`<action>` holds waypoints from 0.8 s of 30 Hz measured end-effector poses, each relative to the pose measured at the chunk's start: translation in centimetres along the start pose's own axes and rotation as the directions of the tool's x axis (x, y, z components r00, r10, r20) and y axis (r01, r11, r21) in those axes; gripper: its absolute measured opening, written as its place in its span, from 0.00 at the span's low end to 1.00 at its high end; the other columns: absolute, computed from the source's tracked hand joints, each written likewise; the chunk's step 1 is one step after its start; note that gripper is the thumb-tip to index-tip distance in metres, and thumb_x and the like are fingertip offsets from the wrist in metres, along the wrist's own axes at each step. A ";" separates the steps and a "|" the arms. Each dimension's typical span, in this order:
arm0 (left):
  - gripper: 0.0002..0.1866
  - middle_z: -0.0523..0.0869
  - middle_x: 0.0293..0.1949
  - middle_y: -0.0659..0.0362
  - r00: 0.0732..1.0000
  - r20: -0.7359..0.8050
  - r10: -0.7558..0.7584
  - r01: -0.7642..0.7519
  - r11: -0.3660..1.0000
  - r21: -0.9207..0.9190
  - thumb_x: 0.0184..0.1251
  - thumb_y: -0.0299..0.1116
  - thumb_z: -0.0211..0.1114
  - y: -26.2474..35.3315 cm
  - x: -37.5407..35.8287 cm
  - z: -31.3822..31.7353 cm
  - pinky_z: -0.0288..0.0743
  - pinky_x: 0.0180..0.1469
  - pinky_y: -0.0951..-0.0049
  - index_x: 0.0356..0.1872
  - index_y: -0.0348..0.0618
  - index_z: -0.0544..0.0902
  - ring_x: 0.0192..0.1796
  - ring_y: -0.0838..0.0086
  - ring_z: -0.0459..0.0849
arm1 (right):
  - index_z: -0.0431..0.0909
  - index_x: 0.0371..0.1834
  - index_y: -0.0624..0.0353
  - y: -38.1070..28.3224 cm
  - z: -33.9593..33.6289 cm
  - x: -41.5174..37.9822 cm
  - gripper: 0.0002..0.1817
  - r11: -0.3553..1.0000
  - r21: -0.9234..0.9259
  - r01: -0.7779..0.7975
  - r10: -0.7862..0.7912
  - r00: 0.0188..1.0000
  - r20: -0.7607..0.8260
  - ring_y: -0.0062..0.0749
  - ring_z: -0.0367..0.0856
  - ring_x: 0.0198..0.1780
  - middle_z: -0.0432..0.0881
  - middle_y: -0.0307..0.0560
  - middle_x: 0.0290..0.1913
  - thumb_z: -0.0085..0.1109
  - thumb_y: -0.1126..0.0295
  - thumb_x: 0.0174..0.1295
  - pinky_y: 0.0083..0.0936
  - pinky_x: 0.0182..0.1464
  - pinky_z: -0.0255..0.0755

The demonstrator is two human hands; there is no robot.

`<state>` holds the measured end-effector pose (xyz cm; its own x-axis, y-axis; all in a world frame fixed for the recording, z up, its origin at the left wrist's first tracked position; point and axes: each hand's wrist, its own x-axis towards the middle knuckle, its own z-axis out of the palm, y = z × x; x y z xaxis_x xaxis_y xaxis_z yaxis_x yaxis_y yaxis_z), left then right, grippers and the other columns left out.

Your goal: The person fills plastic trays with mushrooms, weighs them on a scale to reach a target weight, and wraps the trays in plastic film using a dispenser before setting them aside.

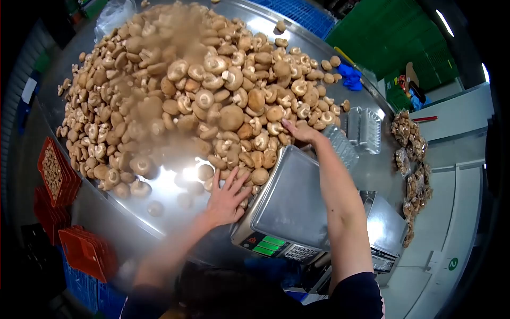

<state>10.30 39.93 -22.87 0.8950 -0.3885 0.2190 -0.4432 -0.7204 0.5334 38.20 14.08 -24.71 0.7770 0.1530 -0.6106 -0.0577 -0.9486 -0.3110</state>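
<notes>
A large heap of brown-capped shiitake mushrooms covers much of the steel table. My left hand lies with fingers spread against the mushrooms at the heap's near edge, left of a weighing scale. Beyond the scale's bare steel platform, my right hand reaches into the heap's right side. Its visible fingers are stretched out and touch mushrooms; the others are partly hidden. Clear plastic trays stand just right of that hand.
Red crates stand below the table's left edge, one holding small pieces. Bagged mushrooms lie along the right edge. A blue glove or cloth sits at the back right, near green crates. A blur covers part of the view's left half.
</notes>
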 end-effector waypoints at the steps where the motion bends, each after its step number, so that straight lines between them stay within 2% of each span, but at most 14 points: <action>1: 0.26 0.65 0.69 0.51 1.000 0.013 -0.007 0.007 1.000 0.011 0.44 0.37 0.65 -0.1 0.3 -0.2 0.42 0.67 0.28 0.51 0.46 0.80 0.74 0.48 0.55 | 0.76 0.58 0.65 -2.5 -1.2 -1.8 0.50 0.997 -0.001 -0.077 0.077 0.993 0.086 0.47 0.74 0.62 0.78 0.61 0.59 0.35 0.25 0.60 0.32 0.65 0.63; 3: 0.25 0.67 0.69 0.50 1.000 -0.024 -0.003 0.002 1.000 -0.021 0.43 0.37 0.66 -0.4 0.5 -0.4 0.42 0.67 0.28 0.49 0.47 0.81 0.74 0.51 0.58 | 0.76 0.59 0.64 -5.3 -1.3 -3.2 0.52 0.985 0.054 0.162 -0.168 0.978 0.125 0.49 0.73 0.63 0.76 0.63 0.59 0.37 0.23 0.57 0.32 0.65 0.63; 5: 0.24 0.68 0.69 0.50 0.998 -0.061 -0.008 0.012 0.997 0.070 0.43 0.38 0.66 -1.4 -0.7 0.5 0.41 0.68 0.29 0.47 0.48 0.82 0.73 0.55 0.61 | 0.71 0.61 0.73 -7.7 0.2 -3.9 0.62 0.971 0.192 0.141 -0.160 0.983 0.091 0.53 0.71 0.66 0.73 0.71 0.61 0.35 0.17 0.50 0.35 0.68 0.62; 7: 0.22 0.68 0.68 0.50 0.995 -0.071 -0.066 0.070 0.997 0.046 0.44 0.36 0.65 -1.9 -2.3 0.4 0.40 0.68 0.31 0.46 0.50 0.83 0.73 0.57 0.63 | 0.76 0.54 0.75 -11.0 -0.6 -5.9 0.61 0.999 0.017 0.049 -0.051 0.980 0.193 0.55 0.71 0.65 0.73 0.70 0.61 0.34 0.17 0.50 0.36 0.66 0.64; 10: 0.21 0.68 0.68 0.48 0.983 -0.100 -0.156 0.170 0.975 0.144 0.45 0.35 0.64 -2.5 -4.2 -0.2 0.41 0.69 0.33 0.46 0.52 0.82 0.71 0.54 0.64 | 0.76 0.52 0.77 -12.3 1.6 -5.6 0.62 0.994 0.034 0.100 -0.103 0.985 0.137 0.56 0.72 0.64 0.73 0.71 0.60 0.34 0.16 0.49 0.36 0.66 0.65; 13: 0.21 0.67 0.68 0.48 0.951 -0.131 -0.281 0.303 0.930 0.206 0.49 0.35 0.63 -2.5 -5.3 -2.3 0.41 0.70 0.35 0.48 0.49 0.81 0.72 0.49 0.59 | 0.74 0.55 0.79 -15.9 2.1 -8.7 0.62 0.999 -0.026 0.037 -0.033 0.993 0.113 0.55 0.72 0.64 0.73 0.72 0.60 0.34 0.18 0.51 0.37 0.67 0.64; 14: 0.18 0.67 0.67 0.48 0.937 -0.214 -0.275 0.328 0.904 0.275 0.52 0.33 0.62 -2.8 -5.5 -2.4 0.40 0.71 0.36 0.48 0.47 0.81 0.73 0.47 0.58 | 0.69 0.59 0.81 -16.5 2.5 -9.5 0.63 1.000 0.004 0.024 -0.024 0.996 0.080 0.56 0.68 0.67 0.68 0.75 0.64 0.33 0.18 0.52 0.35 0.70 0.60; 15: 0.18 0.65 0.69 0.46 0.914 -0.284 -0.289 0.380 0.855 0.353 0.55 0.30 0.60 -3.5 -6.4 -1.6 0.40 0.72 0.38 0.50 0.46 0.79 0.74 0.46 0.55 | 0.57 0.66 0.83 -17.0 3.1 -10.2 0.64 0.999 0.033 0.022 -0.024 0.998 0.058 0.62 0.56 0.73 0.55 0.76 0.71 0.40 0.22 0.54 0.38 0.73 0.54; 18: 0.25 0.57 0.72 0.43 0.768 -0.377 -0.518 0.586 0.806 0.086 0.54 0.25 0.61 -2.9 -6.6 -3.9 0.40 0.73 0.42 0.57 0.40 0.71 0.75 0.44 0.51 | 0.39 0.72 0.81 -19.2 5.5 -13.1 0.63 0.993 0.119 0.006 0.006 0.994 -0.106 0.74 0.39 0.75 0.39 0.76 0.74 0.53 0.31 0.56 0.51 0.73 0.49; 20: 0.25 0.58 0.70 0.40 0.751 -0.426 -0.505 0.517 0.851 -0.097 0.53 0.24 0.60 -2.3 -6.9 -3.0 0.44 0.72 0.46 0.55 0.38 0.71 0.72 0.42 0.54 | 0.38 0.73 0.77 -21.7 7.3 -15.6 0.60 0.989 0.124 0.080 -0.053 0.978 -0.204 0.76 0.43 0.73 0.41 0.78 0.73 0.61 0.39 0.56 0.58 0.72 0.47; 21: 0.25 0.60 0.68 0.39 0.827 -0.373 -0.421 0.423 0.902 -0.081 0.51 0.25 0.61 -1.0 -7.1 -2.8 0.48 0.70 0.47 0.55 0.38 0.71 0.70 0.42 0.57 | 0.37 0.73 0.75 -22.9 8.6 -16.4 0.60 0.988 0.086 0.132 -0.104 0.957 -0.271 0.76 0.44 0.73 0.40 0.77 0.73 0.64 0.42 0.56 0.61 0.72 0.47; 22: 0.26 0.63 0.66 0.39 0.890 -0.314 -0.332 0.324 0.943 -0.079 0.50 0.27 0.63 0.5 -7.1 -2.9 0.51 0.68 0.47 0.55 0.39 0.71 0.67 0.42 0.59 | 0.35 0.74 0.74 -23.9 9.5 -17.0 0.60 0.961 0.183 0.206 -0.165 0.963 -0.213 0.78 0.43 0.72 0.39 0.77 0.74 0.64 0.44 0.57 0.60 0.72 0.47; 23: 0.26 0.65 0.63 0.41 0.928 -0.102 -0.358 0.345 0.931 -0.120 0.50 0.32 0.65 1.9 -6.2 -3.0 0.52 0.65 0.45 0.54 0.40 0.73 0.65 0.43 0.61 | 0.33 0.74 0.73 -24.6 10.0 -17.6 0.60 0.921 0.282 0.270 -0.232 0.959 -0.161 0.79 0.42 0.72 0.37 0.76 0.74 0.65 0.46 0.58 0.59 0.72 0.48; 24: 0.26 0.67 0.61 0.43 0.945 -0.127 -0.301 0.278 0.945 -0.174 0.49 0.38 0.66 3.2 -6.1 -1.4 0.48 0.66 0.39 0.53 0.44 0.76 0.68 0.43 0.58 | 0.52 0.70 0.74 -25.0 9.9 -19.2 0.47 0.925 0.129 0.357 -0.314 0.910 -0.271 0.71 0.60 0.68 0.55 0.78 0.68 0.61 0.48 0.62 0.52 0.67 0.63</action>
<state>3.51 40.78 -21.32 0.9857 -0.0770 0.1501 -0.1614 -0.6888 0.7068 18.52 37.59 -12.48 0.8952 0.3616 -0.2604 0.1435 -0.7871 -0.5999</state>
